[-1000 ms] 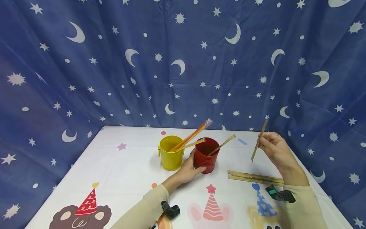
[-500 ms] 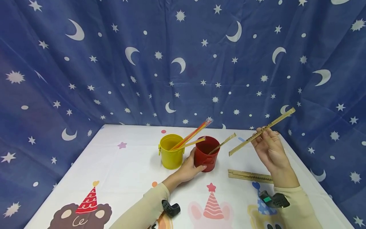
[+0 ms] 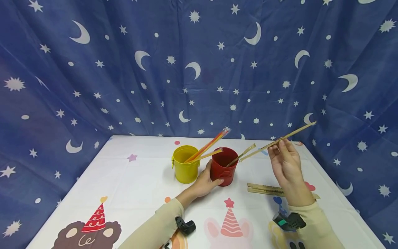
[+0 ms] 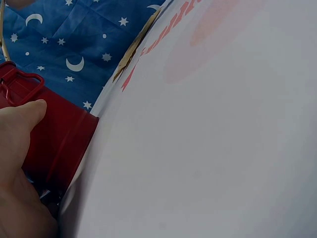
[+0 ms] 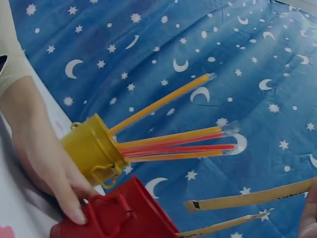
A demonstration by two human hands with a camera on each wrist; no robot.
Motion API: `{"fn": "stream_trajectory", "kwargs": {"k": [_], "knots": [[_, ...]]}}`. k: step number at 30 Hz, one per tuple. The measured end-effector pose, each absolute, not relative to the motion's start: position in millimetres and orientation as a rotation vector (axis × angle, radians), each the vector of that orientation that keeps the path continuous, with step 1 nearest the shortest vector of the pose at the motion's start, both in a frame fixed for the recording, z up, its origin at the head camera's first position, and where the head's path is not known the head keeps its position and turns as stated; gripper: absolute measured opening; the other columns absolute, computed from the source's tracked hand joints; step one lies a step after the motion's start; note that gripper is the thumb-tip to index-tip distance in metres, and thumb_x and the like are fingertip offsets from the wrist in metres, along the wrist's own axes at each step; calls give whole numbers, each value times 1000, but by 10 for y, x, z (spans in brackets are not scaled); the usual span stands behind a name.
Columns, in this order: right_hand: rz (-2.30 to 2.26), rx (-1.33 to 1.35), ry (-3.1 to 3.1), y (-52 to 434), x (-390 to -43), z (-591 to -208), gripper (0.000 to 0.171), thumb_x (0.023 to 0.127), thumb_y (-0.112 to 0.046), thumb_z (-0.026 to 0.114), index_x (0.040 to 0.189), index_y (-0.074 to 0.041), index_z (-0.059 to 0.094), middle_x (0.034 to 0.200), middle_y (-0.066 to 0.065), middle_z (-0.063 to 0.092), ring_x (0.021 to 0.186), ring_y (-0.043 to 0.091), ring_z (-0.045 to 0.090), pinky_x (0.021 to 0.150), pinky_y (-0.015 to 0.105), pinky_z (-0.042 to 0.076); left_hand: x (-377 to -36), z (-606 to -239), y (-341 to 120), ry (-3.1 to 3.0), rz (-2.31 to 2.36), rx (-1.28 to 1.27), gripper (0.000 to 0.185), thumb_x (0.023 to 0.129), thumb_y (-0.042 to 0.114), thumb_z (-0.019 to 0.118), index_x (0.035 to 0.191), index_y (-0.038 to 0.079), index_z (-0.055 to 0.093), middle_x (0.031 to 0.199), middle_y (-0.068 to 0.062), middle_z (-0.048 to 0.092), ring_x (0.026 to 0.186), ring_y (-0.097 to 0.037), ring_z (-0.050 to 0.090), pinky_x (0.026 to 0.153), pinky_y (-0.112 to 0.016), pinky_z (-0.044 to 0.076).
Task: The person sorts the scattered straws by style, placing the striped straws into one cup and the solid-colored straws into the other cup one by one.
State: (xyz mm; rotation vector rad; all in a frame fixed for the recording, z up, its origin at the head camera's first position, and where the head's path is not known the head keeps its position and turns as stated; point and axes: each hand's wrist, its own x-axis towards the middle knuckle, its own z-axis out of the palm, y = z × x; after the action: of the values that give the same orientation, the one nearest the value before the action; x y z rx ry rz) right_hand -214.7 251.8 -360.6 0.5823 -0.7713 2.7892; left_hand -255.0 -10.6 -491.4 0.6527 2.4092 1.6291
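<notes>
Right of centre, our right hand (image 3: 286,164) pinches a wrapped straw (image 3: 295,132) in its fingers (image 3: 283,148), and we'd best tilt it steeper above the red bucket (image 3: 221,172) our left hand (image 3: 202,183) grips

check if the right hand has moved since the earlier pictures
Yes: in the head view, the right hand has moved left toward the red bucket, judged against the printed reddish star on the tablecloth.

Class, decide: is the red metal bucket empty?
Not empty: a tan paper-wrapped stick leans in the bucket, sticking out past its rim.
</notes>
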Motion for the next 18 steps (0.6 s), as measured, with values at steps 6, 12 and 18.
{"fn": "stream_trajectory", "kwargs": {"k": [6,12,18], "knots": [[2730,422,-986,2423,-2183,-3712,20,103,-2,50,100,-5,70,91,5,68,83,13,66,84,21,60,-2546,-4908,-105,2407,1626,636,91,96,31,65,164,17,5,164,-5,32,151,-26,32,125,-49,31],[2699,289,-1105,2309,-2238,-3865,16,100,-1,55,97,-7,70,89,2,67,81,10,68,83,19,59,-2533,-4889,-104,2407,1630,641,91,96,30,65,164,17,5,163,-5,33,151,-26,32,125,-50,32],[2613,148,-1256,2202,-2261,-3982,14,100,-2,58,95,-9,70,85,0,68,77,9,68,78,18,60,-2518,-4877,-104,2398,1640,636,89,97,28,65,163,16,7,162,-5,34,150,-25,34,124,-48,34]]}}
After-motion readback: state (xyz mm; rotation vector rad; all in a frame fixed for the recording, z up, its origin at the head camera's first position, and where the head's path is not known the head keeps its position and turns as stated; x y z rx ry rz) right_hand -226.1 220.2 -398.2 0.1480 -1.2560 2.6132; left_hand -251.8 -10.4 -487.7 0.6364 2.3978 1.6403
